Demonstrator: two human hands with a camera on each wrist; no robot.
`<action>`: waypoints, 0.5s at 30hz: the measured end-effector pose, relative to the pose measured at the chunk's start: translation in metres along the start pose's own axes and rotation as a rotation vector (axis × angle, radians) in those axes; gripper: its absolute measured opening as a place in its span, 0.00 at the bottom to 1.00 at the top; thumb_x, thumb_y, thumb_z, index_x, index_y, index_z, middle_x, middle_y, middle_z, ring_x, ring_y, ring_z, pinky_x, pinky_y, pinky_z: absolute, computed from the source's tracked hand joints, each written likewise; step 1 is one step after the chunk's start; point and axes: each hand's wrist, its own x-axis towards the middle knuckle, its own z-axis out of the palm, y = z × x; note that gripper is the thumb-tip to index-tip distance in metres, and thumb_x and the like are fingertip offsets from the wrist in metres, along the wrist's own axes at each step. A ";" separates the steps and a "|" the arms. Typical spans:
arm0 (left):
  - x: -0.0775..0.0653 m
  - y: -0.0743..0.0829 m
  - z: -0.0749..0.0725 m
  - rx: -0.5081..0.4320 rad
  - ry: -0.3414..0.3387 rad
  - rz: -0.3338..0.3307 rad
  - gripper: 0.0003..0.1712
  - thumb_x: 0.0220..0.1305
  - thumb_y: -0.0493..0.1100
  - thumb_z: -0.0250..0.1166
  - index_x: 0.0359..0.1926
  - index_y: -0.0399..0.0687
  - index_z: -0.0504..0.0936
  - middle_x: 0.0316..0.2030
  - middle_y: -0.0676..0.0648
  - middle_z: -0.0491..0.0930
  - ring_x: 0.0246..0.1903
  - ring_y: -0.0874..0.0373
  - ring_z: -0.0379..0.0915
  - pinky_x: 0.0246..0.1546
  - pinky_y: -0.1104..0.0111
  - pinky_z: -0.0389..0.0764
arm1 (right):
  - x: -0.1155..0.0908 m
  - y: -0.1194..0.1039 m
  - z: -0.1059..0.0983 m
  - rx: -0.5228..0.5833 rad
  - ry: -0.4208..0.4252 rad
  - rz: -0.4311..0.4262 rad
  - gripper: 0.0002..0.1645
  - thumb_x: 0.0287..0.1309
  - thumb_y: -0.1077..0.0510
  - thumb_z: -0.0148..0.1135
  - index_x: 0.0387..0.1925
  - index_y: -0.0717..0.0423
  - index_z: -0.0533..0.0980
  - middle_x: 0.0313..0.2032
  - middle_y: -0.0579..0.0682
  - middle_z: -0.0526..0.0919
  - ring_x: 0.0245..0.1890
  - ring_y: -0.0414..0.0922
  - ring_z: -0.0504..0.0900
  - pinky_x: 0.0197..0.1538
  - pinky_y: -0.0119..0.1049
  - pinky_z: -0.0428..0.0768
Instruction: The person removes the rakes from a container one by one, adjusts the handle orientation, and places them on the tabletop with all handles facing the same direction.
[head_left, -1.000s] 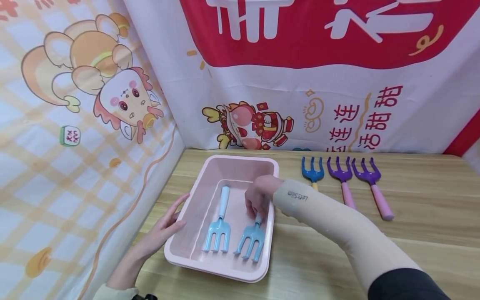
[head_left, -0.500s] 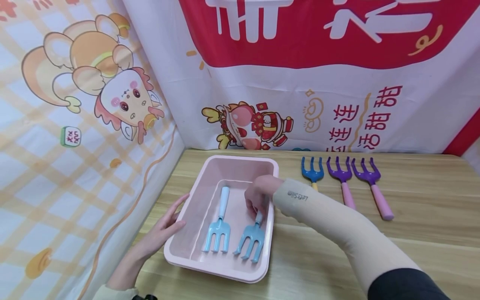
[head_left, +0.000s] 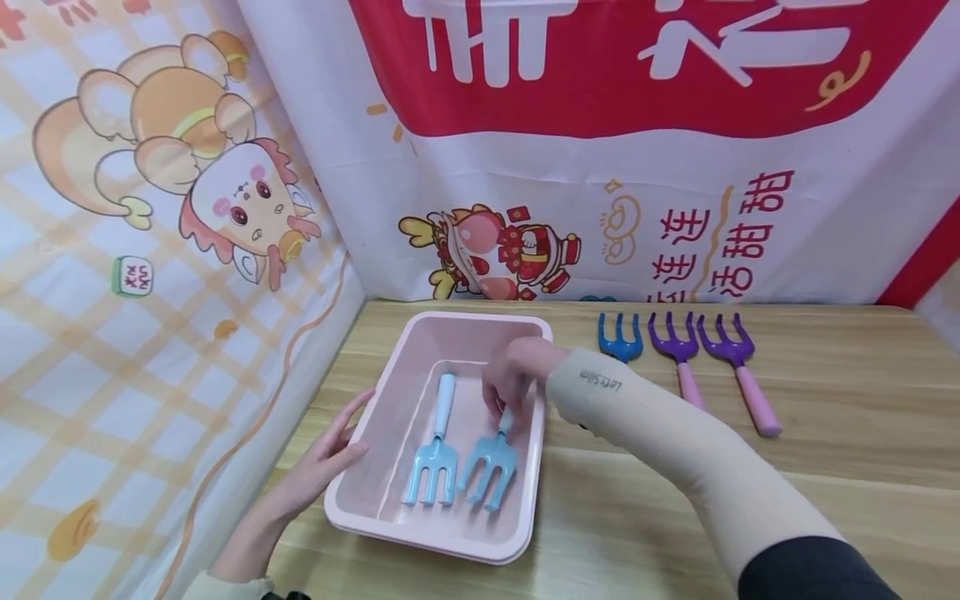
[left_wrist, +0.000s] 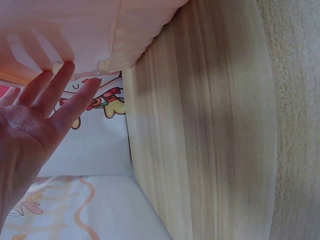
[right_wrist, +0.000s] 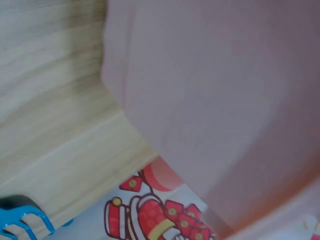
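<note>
A pale pink plastic tub stands on the table, holding two light blue hand forks. The left fork lies on the tub floor, handle toward the far end and tines toward the near end. My right hand reaches over the right rim and grips the handle of the right fork, whose tines also point to the near end. Most of that handle is hidden by the fingers. My left hand rests at the tub's left side with fingers extended; in the left wrist view its fingertips are against the wall.
To the right of the tub, a blue fork and two purple forks with pink handles, one in the middle and one at the right, lie on the wooden table. Printed cloth hangs behind and along the left.
The right fork has shifted a little left and away from me with my right hand, closer to the other fork. The left hand stays at the tub's side. The head view has turned slightly.
</note>
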 end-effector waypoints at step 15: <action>-0.001 -0.001 0.001 -0.011 0.004 0.003 0.38 0.74 0.34 0.47 0.77 0.52 0.42 0.59 0.17 0.62 0.49 0.37 0.76 0.40 0.51 0.83 | -0.078 -0.022 -0.020 -0.020 0.115 -0.284 0.11 0.55 0.69 0.66 0.37 0.53 0.84 0.35 0.48 0.83 0.36 0.42 0.75 0.48 0.36 0.78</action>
